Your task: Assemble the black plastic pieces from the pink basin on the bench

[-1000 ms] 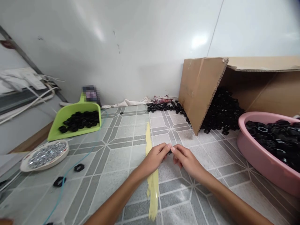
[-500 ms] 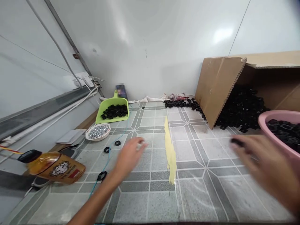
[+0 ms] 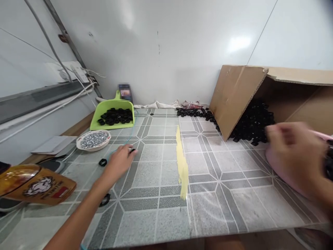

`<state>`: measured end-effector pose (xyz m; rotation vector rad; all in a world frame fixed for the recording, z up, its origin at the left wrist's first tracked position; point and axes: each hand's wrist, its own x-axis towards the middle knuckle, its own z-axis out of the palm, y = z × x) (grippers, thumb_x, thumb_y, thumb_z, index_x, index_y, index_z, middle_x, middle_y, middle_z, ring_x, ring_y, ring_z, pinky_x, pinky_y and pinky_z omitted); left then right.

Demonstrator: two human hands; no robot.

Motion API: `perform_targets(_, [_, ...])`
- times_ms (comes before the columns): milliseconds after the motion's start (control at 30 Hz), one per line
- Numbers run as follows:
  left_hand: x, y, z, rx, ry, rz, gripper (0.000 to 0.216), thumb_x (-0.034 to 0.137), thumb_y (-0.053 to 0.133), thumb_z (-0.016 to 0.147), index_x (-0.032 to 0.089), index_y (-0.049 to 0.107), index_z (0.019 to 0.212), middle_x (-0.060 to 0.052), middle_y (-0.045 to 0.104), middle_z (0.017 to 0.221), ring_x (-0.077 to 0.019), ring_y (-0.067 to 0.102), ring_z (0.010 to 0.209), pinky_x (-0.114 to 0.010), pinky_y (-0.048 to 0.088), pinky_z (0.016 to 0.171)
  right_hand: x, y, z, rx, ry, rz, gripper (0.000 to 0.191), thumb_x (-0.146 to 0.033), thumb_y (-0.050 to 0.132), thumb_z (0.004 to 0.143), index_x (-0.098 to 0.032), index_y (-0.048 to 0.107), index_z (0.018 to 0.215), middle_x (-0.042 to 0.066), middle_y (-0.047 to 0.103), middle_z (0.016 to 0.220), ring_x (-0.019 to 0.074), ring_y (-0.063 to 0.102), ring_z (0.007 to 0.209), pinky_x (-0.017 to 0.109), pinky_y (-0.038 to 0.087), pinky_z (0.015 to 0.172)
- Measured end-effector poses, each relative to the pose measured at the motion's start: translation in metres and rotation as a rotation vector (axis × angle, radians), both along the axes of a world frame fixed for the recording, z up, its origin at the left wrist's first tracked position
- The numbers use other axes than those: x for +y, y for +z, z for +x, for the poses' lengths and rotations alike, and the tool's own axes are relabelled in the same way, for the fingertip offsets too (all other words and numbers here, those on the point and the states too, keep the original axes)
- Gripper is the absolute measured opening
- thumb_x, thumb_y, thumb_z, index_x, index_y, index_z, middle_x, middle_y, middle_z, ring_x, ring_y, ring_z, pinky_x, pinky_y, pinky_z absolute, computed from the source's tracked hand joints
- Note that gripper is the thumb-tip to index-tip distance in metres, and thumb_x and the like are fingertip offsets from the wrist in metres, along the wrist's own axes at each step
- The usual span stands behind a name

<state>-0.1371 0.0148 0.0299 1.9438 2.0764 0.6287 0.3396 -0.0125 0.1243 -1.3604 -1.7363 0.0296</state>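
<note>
My left hand (image 3: 120,161) is low over the tabletop with thumb and fingers closed on a small black ring (image 3: 132,150), which shows only in part. Another black ring (image 3: 102,162) lies just left of that hand, and one more black ring (image 3: 105,200) sits beside my left forearm. On the right, my right hand (image 3: 299,152) is smeared by motion in front of the pink basin (image 3: 277,166). Its fingers look bent, but whether anything is in them cannot be made out. Black parts show in the basin at the right edge.
A cardboard box (image 3: 231,93) on its side spills black parts (image 3: 253,121). A green dustpan (image 3: 95,119) holds more black pieces. Near it stands a white bowl (image 3: 85,148) of small silvery pieces. A bottle (image 3: 39,184) lies at left. Yellow tape (image 3: 182,166) runs along the table.
My left hand has moved left and closed on a black ring. My right hand has risen towards the basin; the black piece at its fingertips is no longer visible. The view has shifted right.
</note>
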Motion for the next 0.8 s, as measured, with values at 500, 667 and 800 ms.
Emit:
perform_targets(500, [0.035,-0.033,0.094,-1.060,-0.314,-0.216,0.037,0.054,0.052,0.095,0.019,0.061,0.104,-0.002,0.064,0.084,-0.0126,0.056,0.061,-0.025,0.042,0.058,0.281,-0.096,-0.088,-0.089,-0.289,-0.484,0.024,-0.027,0.055,0.100,-0.012,0.063,0.117,0.019,0.058,0.128,0.0295,0.052,0.120,0.050,0.042,0.100])
perform_targets(667, [0.035,-0.030,0.088,-1.170,-0.300,-0.252,0.041,0.053,0.051,0.097,0.020,0.054,0.122,-0.003,0.068,0.090,-0.0133,0.060,0.063,-0.027,0.043,0.061,0.294,-0.088,-0.101,-0.032,-0.200,-0.540,0.030,-0.033,0.062,0.099,-0.017,0.061,0.123,0.009,0.061,0.126,0.0229,0.064,0.107,0.044,0.055,0.091])
perform_targets(800, [0.026,-0.015,0.094,-1.294,-0.301,-0.295,0.042,0.057,0.045,0.099,0.018,0.057,0.109,-0.002,0.067,0.080,-0.0130,0.058,0.061,-0.028,0.045,0.062,0.224,-0.086,-0.125,0.083,0.001,-0.539,0.021,-0.032,0.055,0.100,-0.017,0.065,0.112,0.004,0.069,0.092,0.0171,0.066,0.081,0.032,0.056,0.075])
